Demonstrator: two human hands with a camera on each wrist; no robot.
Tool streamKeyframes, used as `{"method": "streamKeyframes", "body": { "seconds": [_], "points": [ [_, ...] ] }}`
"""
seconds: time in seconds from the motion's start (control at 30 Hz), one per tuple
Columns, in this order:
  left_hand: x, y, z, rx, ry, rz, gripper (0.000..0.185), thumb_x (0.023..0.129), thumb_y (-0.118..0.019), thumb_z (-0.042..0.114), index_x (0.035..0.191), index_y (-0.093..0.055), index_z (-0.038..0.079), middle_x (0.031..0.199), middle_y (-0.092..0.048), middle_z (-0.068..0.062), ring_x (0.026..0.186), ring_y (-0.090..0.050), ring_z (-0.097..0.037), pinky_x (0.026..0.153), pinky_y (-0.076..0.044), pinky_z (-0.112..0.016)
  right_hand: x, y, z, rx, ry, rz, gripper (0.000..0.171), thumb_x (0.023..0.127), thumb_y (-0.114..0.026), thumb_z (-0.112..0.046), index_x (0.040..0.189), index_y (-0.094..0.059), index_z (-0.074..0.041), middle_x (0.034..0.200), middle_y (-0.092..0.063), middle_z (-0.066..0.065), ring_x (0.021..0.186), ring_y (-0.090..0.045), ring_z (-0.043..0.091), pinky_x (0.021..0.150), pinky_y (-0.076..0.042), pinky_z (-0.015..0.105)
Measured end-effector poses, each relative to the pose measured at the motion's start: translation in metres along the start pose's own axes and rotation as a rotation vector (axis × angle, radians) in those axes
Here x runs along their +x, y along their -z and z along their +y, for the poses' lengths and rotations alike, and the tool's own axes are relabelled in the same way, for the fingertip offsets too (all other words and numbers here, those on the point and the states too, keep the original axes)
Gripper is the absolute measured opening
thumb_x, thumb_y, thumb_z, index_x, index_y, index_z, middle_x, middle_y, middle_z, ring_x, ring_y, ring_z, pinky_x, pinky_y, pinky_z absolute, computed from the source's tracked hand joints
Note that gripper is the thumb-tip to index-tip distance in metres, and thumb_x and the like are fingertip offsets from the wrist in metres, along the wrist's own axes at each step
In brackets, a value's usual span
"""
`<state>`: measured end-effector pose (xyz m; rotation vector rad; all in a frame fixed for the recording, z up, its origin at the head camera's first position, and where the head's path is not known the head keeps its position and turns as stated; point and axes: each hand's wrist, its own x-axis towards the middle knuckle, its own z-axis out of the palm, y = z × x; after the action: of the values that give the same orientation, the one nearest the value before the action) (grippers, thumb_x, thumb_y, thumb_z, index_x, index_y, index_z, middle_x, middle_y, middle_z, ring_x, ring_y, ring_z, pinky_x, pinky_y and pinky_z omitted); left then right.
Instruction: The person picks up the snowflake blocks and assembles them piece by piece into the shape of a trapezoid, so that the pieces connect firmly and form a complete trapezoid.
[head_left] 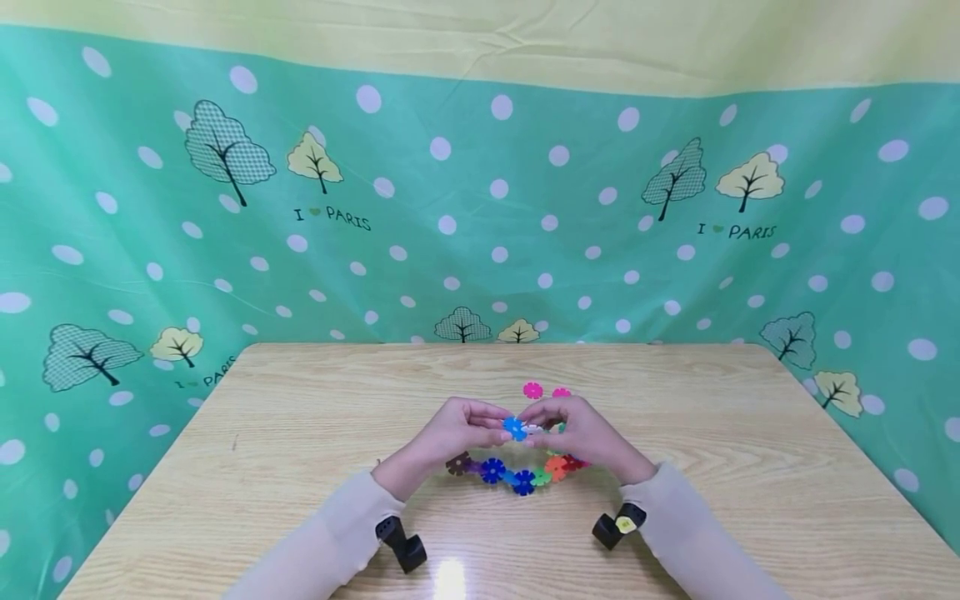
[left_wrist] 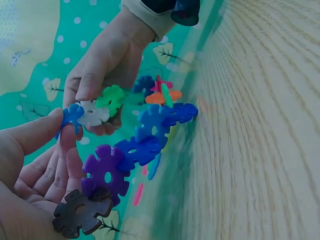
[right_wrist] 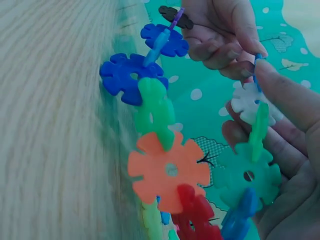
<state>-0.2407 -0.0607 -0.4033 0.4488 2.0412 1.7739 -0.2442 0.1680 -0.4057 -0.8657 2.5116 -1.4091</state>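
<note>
My left hand (head_left: 467,429) pinches a light blue notched plastic snowflake disc (head_left: 514,428) between thumb and fingers. In the right wrist view that disc is edge-on against a white disc (right_wrist: 245,103). The white disc is held by my right hand (head_left: 583,429), thumb in front and fingers behind. A bright green disc (left_wrist: 110,100) joins the white one, followed by a teal disc (right_wrist: 232,167). The linked chain curves round below the hands through red (right_wrist: 192,212), orange (right_wrist: 150,167) and several blue discs to a purple disc (left_wrist: 97,167) and a brown end disc (left_wrist: 72,215).
Two pink discs (head_left: 532,391) lie on the wooden table (head_left: 337,392) beyond the hands. A green dotted cloth (head_left: 480,208) hangs behind the table. Each wrist wears a black camera (head_left: 402,546).
</note>
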Motion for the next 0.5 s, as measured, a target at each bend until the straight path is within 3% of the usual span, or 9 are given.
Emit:
{"method": "streamKeyframes", "body": {
  "seconds": [0.5],
  "points": [
    [-0.0002,0.002,-0.0082,-0.02,0.018,0.018,0.036,0.084,-0.071,0.012,0.115,-0.063,-0.004,0.097,-0.071,-0.012,0.085,-0.068,-0.017,0.084,-0.054,-0.037,0.0007,-0.0054,0.0024,-0.029,0.014,0.008,0.025,0.082,-0.074,-0.02,0.103,-0.071,-0.006,0.09,-0.071,0.0,0.078,-0.062,0.009,0.074,-0.053,0.032]
  ]
}}
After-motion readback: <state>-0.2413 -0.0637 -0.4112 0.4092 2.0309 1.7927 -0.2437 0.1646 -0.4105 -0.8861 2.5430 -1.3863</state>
